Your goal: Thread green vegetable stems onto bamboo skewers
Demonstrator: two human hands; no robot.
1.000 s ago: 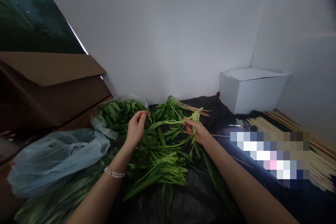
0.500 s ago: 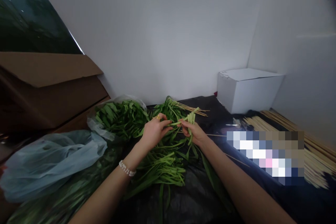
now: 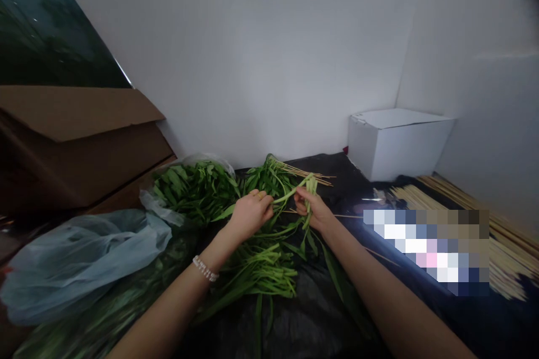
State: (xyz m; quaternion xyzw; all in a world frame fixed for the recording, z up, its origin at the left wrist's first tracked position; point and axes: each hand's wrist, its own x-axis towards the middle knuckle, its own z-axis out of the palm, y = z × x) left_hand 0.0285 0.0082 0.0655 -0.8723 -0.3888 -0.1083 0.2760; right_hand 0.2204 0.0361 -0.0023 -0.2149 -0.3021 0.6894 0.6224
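My left hand (image 3: 251, 215) is closed round a pale green stem that looks like water spinach (image 3: 283, 197). The stem stretches across to my right hand (image 3: 315, 212), whose fingers pinch a small upright bunch of folded stems (image 3: 310, 186). Leaves trail below that bunch. A thin wooden stick (image 3: 348, 216) shows on both sides of my right hand; whether the stems are threaded on it I cannot tell. Under my hands lies a heap of cut leafy stems (image 3: 273, 269). Just behind, another leafy bunch (image 3: 269, 174) has several thin sticks (image 3: 309, 171) poking out to the right.
Leafy greens (image 3: 197, 185) fill a clear bag at the left, beside a pale blue plastic bag (image 3: 92, 263) and an open cardboard box (image 3: 84, 151). A white box (image 3: 393, 143) stands back right. Wooden sticks (image 3: 425, 202) lie at the right. Black plastic sheeting (image 3: 311, 303) covers the surface.
My left hand has curled its fingers tighter round the stem and turned slightly. My right hand has shifted a little to the right, still holding the bunch.
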